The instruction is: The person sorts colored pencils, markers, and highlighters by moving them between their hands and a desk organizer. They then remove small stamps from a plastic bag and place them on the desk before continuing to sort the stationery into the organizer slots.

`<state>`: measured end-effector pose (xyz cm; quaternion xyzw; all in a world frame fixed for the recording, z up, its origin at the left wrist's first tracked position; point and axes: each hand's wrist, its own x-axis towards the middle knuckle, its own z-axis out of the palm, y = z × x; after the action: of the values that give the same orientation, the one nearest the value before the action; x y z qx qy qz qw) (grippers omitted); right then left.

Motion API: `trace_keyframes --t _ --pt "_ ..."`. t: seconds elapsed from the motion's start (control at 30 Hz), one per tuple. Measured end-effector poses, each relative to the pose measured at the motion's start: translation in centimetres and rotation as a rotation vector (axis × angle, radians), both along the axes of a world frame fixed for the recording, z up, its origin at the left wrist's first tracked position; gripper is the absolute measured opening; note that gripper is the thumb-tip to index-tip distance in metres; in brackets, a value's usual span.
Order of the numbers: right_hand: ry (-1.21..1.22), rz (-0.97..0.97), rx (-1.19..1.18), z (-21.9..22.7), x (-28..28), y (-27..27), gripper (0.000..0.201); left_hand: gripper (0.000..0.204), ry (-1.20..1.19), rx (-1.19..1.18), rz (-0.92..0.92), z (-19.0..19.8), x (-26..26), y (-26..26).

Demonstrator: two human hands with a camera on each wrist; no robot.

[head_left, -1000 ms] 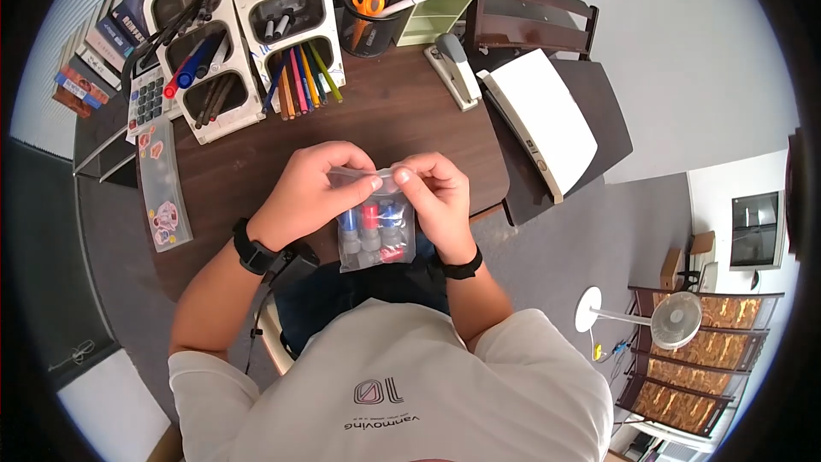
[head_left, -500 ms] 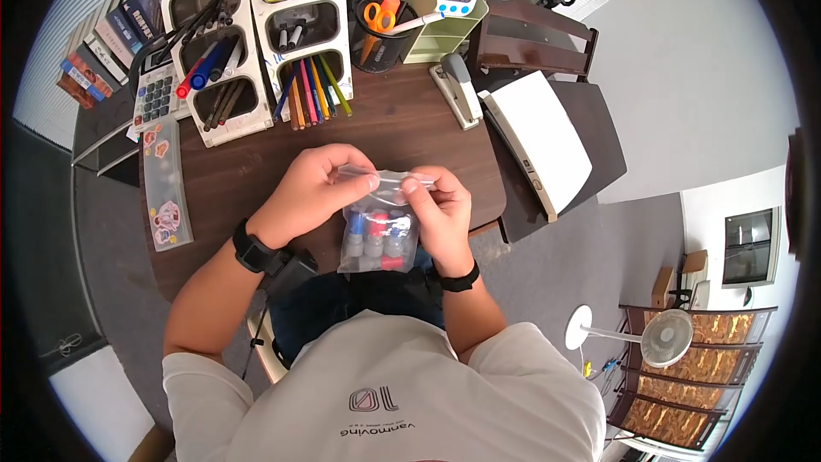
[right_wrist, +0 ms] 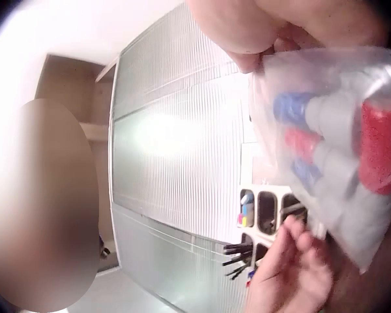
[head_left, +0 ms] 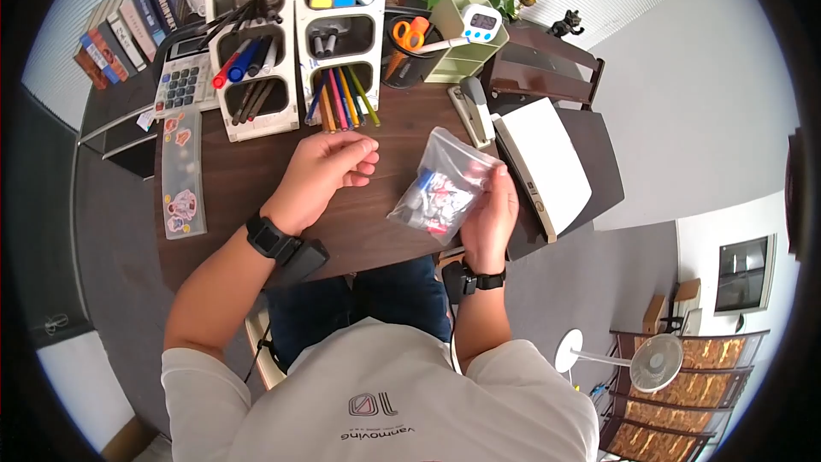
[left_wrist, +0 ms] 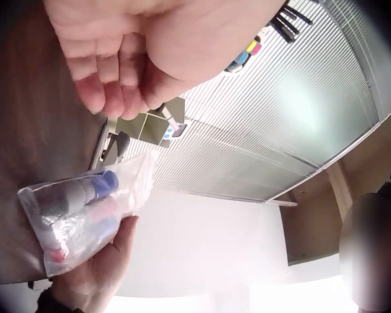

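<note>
In the head view, my right hand (head_left: 491,216) pinches the side of a clear plastic zip bag (head_left: 469,152) over the desk's right half. Inside the bag lie several small greyish bottles (right_wrist: 335,120) with blue and red caps. The bag tilts, its zip edge toward the back of the desk. My left hand (head_left: 321,173) hovers left of the bag, fingers loosely bent, with nothing in them. The left wrist view has the left palm (left_wrist: 182,42) in front and the bag (left_wrist: 85,212) below it, apart from it.
White organizers (head_left: 340,64) with pens, erasers and colored pencils (head_left: 344,101) stand at the back. A calculator (head_left: 181,85) and a stickered translucent case (head_left: 181,175) lie left. Toward the right are a mesh pen cup (head_left: 406,64), a stapler (head_left: 470,111) and a white box-like device (head_left: 547,171).
The left hand has let go of the bag's top edge and moved apart. The right hand has carried the bag rightward and tilted it. The head view has shifted slightly.
</note>
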<state>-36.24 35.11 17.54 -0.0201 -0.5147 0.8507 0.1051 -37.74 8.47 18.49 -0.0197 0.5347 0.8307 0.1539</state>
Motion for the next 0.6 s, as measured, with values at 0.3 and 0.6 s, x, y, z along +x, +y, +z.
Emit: trace_keyframes --t 0.3,0.6 --pt "0.371 -0.215 1.548 3.6 3.7 -1.5 0.051 0.046 -0.204 0.371 0.059 -0.9 0.0 -0.4" --pt "0.395 0.208 1.552 3.0 2.2 -1.7 0.048 0.069 -0.280 0.506 0.029 0.5 -0.7 -0.8"
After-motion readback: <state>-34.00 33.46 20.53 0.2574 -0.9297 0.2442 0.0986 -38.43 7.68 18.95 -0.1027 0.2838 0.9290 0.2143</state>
